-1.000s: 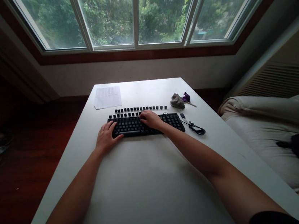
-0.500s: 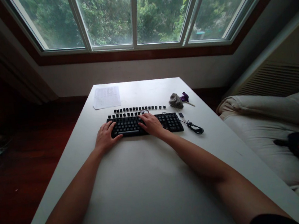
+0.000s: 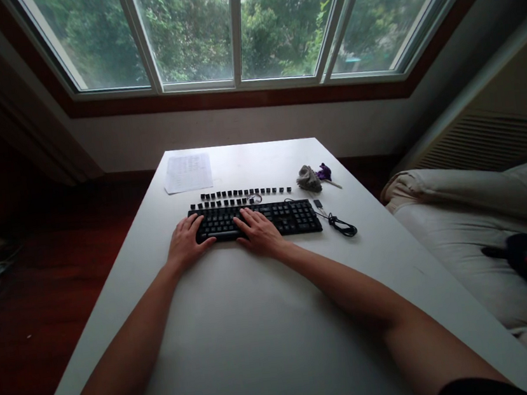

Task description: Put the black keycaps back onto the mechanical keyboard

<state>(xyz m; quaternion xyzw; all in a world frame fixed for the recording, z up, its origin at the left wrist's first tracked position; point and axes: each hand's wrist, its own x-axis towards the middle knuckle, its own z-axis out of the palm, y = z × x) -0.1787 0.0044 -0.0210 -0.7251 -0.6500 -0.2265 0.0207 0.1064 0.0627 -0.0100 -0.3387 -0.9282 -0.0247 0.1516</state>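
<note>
A black keyboard lies flat on the white table. My left hand rests at its left end, fingers spread over the edge and thumb near the front. Over the middle keys lies my right hand, open, with its fingers apart and touching the keyboard. Neither hand grips anything. Behind the keyboard, loose black keycaps stand in two rows. A thin wire loop, perhaps a keycap puller, lies at the right end of the nearer row.
Right of the keyboard lie a coiled black cable and its plug. A grey cloth and a purple item with a pale stick sit behind. Printed paper lies at the back left. A cushioned seat stands at the right.
My right hand has moved left and slightly toward me, from the back of the keyboard to lower over its middle keys. The left hand has stayed in place.
</note>
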